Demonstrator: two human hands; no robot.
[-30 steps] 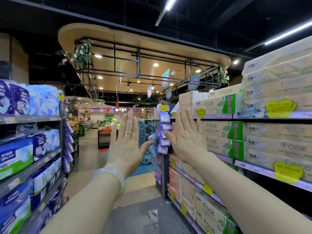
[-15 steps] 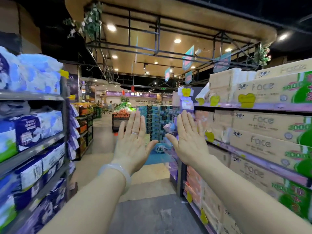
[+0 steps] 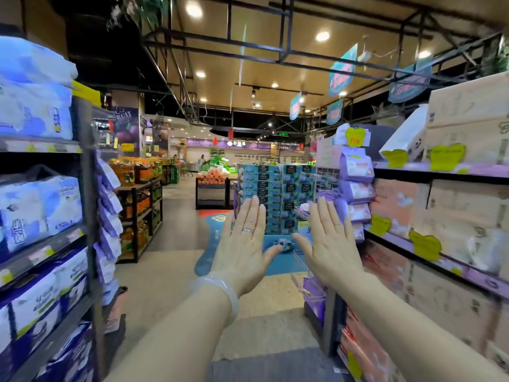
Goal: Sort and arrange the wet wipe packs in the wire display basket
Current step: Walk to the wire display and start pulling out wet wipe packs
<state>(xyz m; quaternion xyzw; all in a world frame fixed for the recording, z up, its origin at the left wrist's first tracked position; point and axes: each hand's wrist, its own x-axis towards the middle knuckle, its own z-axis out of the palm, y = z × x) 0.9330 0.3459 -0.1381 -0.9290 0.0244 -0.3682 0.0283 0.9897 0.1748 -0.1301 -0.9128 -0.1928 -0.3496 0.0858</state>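
Both my hands are raised in front of me, backs toward the camera, fingers straight and slightly apart, holding nothing. My left hand (image 3: 243,244) wears a ring and a pale bangle at the wrist. My right hand (image 3: 329,244) is a little right of it. Beyond my right hand, purple and white wet wipe packs (image 3: 355,168) hang in a column at the end of the right shelf. Wire display baskets (image 3: 303,213) jut from that shelf end, partly hidden by my right hand, with purple packs (image 3: 327,194) inside.
I stand in a supermarket aisle. Shelves of blue tissue packs (image 3: 41,210) line the left, boxed tissues (image 3: 454,210) the right. A stack of teal boxes (image 3: 275,188) stands ahead, with fruit stands (image 3: 212,180) behind. A person (image 3: 202,159) is far off.
The view has moved forward along the aisle, so the shelf end with the wipe packs and baskets is closer. My hands stay raised and open, lower in view.
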